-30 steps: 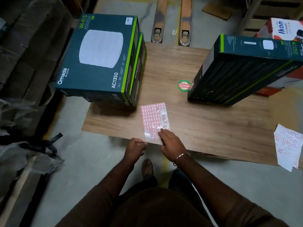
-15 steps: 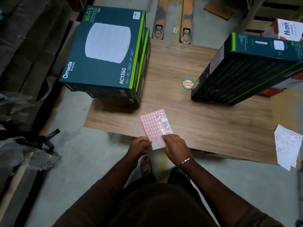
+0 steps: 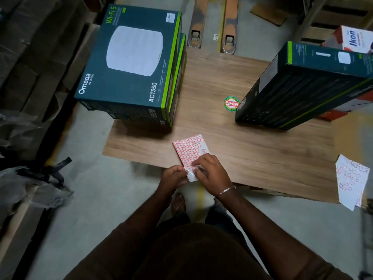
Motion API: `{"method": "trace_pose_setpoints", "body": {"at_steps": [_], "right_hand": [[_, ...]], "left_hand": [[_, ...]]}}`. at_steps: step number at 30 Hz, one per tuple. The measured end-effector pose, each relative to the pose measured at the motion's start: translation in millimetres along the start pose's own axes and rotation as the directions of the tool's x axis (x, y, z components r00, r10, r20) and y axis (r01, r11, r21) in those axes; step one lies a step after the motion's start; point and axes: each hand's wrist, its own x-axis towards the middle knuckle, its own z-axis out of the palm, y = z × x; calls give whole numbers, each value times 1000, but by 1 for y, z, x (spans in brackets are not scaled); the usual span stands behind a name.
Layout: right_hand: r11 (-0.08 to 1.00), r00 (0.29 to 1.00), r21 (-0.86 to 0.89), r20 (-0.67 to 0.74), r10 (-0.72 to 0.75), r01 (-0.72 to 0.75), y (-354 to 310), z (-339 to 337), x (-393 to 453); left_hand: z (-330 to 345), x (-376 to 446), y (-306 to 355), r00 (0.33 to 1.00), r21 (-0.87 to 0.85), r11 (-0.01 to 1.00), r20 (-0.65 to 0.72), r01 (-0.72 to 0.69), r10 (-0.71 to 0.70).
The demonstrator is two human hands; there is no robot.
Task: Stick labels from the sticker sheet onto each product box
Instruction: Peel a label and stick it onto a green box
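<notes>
Left hand (image 3: 175, 176) pinches sheet (image 3: 190, 153) near edge; right hand (image 3: 212, 172) fingers curled on label. Keep sheet taut, peel slowly from corner, avoid creasing adhesive.

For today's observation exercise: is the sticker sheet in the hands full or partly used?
Partly used: the sticker sheet shows bare gaps along its right side among the red-edged labels.

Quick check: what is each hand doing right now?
Left hand: pinches the near edge of the red-and-white sticker sheet.
Right hand: fingers curled on the same sheet, seemingly picking at a label.
</notes>
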Motion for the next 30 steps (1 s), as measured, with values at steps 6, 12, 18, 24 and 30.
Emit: {"method": "trace_pose_setpoints", "body": {"at_steps": [6, 12, 18, 24, 30], "right_hand": [[1000, 1000, 18, 10, -3, 3, -9, -2, 1], [1000, 1000, 6, -19, 9, -9, -11, -5, -7], [1000, 998, 20, -61, 0, 1, -14, -6, -9], [1000, 998, 19, -68, -2, 3, -12, -3, -15], [1000, 997, -9, -81, 4, -5, -16, -3, -14]], "left_hand": [[-1, -5, 4, 998, -53, 997, 25, -64, 65], [-2, -9, 2, 994, -115, 990, 58, -80, 87], [0, -12, 2, 989, -78, 990, 74, -121, 127], [-1, -13, 2, 984, -4, 987, 85, -158, 158], [-3, -14, 1, 986, 15, 987, 63, -158, 157]]}}
